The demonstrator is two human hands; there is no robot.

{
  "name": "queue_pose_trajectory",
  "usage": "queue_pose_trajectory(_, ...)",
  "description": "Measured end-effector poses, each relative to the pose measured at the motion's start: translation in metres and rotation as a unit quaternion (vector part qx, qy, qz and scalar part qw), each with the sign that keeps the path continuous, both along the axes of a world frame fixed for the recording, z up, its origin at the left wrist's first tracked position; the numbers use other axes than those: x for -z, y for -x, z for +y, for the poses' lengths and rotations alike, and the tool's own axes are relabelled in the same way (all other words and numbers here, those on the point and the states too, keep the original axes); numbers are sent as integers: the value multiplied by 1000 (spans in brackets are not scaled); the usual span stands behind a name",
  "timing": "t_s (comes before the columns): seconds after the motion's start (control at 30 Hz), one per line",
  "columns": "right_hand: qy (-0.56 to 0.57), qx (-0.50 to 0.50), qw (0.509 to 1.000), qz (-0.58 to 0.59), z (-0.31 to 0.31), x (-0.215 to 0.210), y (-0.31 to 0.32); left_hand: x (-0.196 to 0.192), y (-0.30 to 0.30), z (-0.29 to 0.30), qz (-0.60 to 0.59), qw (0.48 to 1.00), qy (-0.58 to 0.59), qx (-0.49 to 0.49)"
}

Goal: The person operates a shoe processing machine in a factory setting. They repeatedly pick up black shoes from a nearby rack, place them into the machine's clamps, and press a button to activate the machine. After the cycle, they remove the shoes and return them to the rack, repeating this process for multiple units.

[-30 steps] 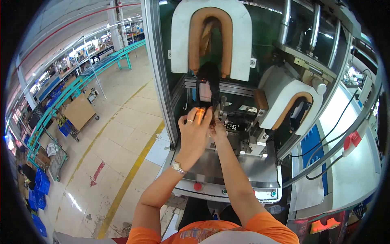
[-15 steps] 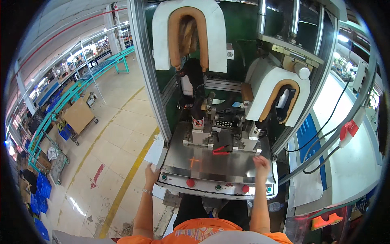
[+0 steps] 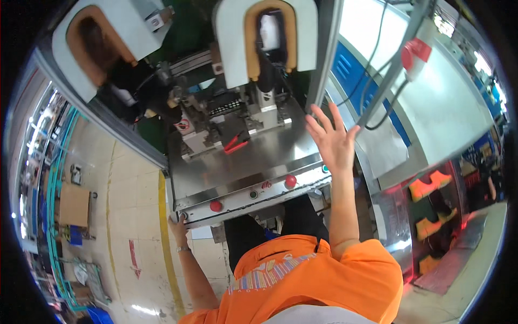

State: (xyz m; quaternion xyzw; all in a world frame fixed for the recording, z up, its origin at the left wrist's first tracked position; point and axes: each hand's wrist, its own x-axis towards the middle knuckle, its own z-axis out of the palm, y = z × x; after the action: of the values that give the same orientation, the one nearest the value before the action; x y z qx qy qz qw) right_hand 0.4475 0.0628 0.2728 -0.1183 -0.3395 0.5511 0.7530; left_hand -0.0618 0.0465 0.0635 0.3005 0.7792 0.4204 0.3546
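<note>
My left hand (image 3: 178,227) is at the left end of the machine's front panel (image 3: 240,204), with its thumb at a small round button (image 3: 183,216) and the other fingers partly hidden beyond the panel's edge. Raised above the panel's right end, my right hand (image 3: 333,143) is empty with its fingers spread. A green button (image 3: 325,169) lies close beside its wrist. On the steel bed (image 3: 216,175) rests a red-handled tool (image 3: 236,143), seemingly pliers or snips. Behind it stand two white U-shaped frames with tan padding: the left frame (image 3: 143,40) and the right frame (image 3: 229,48).
Two red push buttons, a left one (image 3: 216,206) and a right one (image 3: 291,181), stick out of the panel. To the right are a metal post with a red-and-white part (image 3: 415,56), hanging cables and a white machine surface (image 3: 453,97). Orange shoe pieces (image 3: 429,186) lie on a lower-right rack.
The view has swung right and down. My right hand has lifted, and its fingers have gone from curled to spread. My left hand has come onto the left button.
</note>
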Motion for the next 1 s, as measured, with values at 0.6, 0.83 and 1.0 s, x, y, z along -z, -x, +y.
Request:
queue_pose_trajectory(0.6,95,304,917,-242,-28,-8,-17,-69,-172,8,201,895,-370,145)
queue_pose_trajectory(0.83,54,307,920,-237,-18,-17,-4,-70,-190,-3,119,914,-332,199)
queue_pose_trajectory(1.0,115,280,920,-248,-18,-15,4,-65,-192,-2,110,901,-373,195)
